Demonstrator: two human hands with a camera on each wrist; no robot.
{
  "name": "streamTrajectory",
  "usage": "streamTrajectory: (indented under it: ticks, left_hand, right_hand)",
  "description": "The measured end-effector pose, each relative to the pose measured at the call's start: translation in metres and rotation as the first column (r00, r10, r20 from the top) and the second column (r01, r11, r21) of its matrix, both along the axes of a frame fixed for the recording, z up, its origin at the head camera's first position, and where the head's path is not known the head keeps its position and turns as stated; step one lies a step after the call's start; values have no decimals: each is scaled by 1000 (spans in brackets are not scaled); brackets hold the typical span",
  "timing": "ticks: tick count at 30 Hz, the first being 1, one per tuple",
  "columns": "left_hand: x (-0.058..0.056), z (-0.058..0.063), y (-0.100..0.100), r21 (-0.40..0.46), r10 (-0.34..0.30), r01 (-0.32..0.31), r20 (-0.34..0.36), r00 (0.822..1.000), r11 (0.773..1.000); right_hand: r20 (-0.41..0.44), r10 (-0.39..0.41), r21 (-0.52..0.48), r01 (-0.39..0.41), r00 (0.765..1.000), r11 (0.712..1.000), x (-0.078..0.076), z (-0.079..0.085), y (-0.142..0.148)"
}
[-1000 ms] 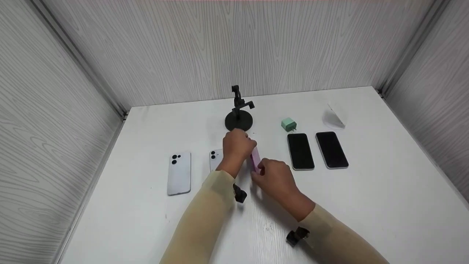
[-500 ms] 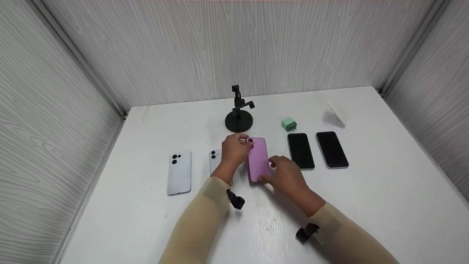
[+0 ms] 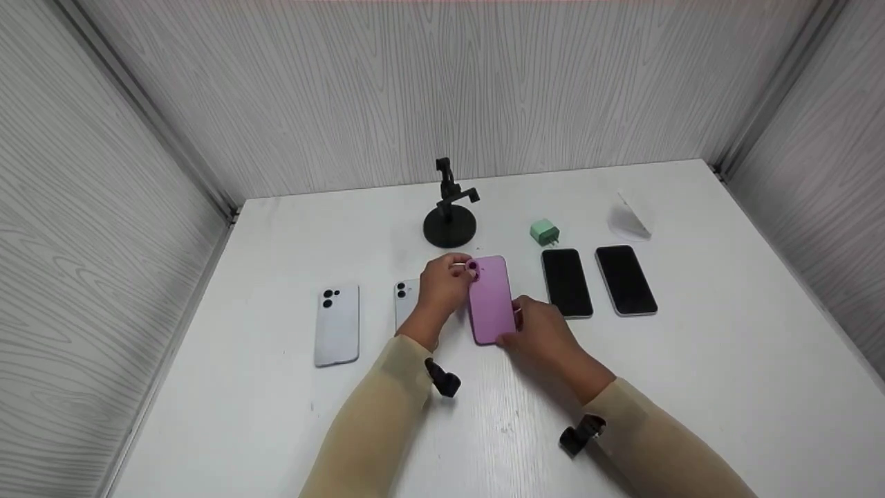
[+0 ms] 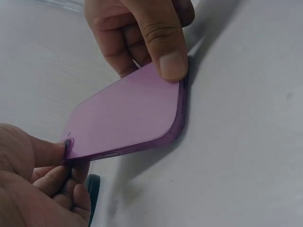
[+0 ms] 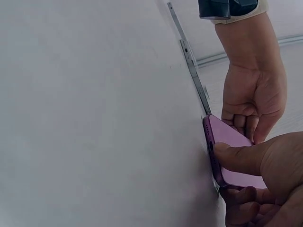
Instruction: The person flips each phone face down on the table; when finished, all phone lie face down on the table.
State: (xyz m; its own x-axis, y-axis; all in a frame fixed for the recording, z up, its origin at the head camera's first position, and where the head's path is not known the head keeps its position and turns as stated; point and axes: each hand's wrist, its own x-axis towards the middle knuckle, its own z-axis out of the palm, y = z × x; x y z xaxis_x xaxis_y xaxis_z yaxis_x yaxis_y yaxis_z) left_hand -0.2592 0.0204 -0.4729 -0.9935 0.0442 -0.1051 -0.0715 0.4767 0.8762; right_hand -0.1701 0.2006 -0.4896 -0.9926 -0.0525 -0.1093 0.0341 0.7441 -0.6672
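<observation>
A pink phone (image 3: 492,304) lies back side up between both hands, its camera at the upper left corner. My left hand (image 3: 442,285) pinches that camera corner; in the left wrist view its thumb (image 4: 47,153) presses beside the lens. At the opposite lower right corner, my right hand (image 3: 543,332) grips the phone, its thumb (image 5: 236,156) on the back near the bottom edge in the right wrist view. The phone looks tilted over the table with a shadow under it. Whether an edge touches the table I cannot tell.
A white phone (image 3: 337,325) lies left; a second white phone (image 3: 406,299) is partly hidden by my left arm. Two dark-screened phones (image 3: 567,283) lie right, near a green charger plug (image 3: 545,232). Behind stand a black stand (image 3: 449,225) and a clear object (image 3: 630,218).
The pink phone has turned from edge-on to showing its back. My right hand has moved right with its lower corner; my left hand has shifted slightly nearer.
</observation>
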Motion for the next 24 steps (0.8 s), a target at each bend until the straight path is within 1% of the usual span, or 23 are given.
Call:
streamTrajectory:
  ticks: [4, 9, 15, 19, 24]
  left_hand:
    - [-1, -2, -1, -30, -12, 11, -30, 999, 999]
    - [-1, -6, -2, -81, -28, 21, -75, 997, 997]
    - [0, -11, -4, -164, -67, 52, -88, 994, 985]
    - [-1, -14, -5, -244, -91, 66, -92, 992, 967]
    - [-1, -15, -4, -374, -127, 79, -106, 986, 924]
  right_hand:
    - [-5, 0, 9, 0, 1000, 1000, -1, 0, -1]
    - [-47, 18, 45, -16, 999, 999, -1, -2, -1]
    - [-56, 45, 69, -41, 997, 997, -1, -2, -3]
    - [-60, 58, 77, -53, 997, 996, -2, -2, -4]
    - [-61, 66, 73, -62, 996, 995, -3, -2, -4]
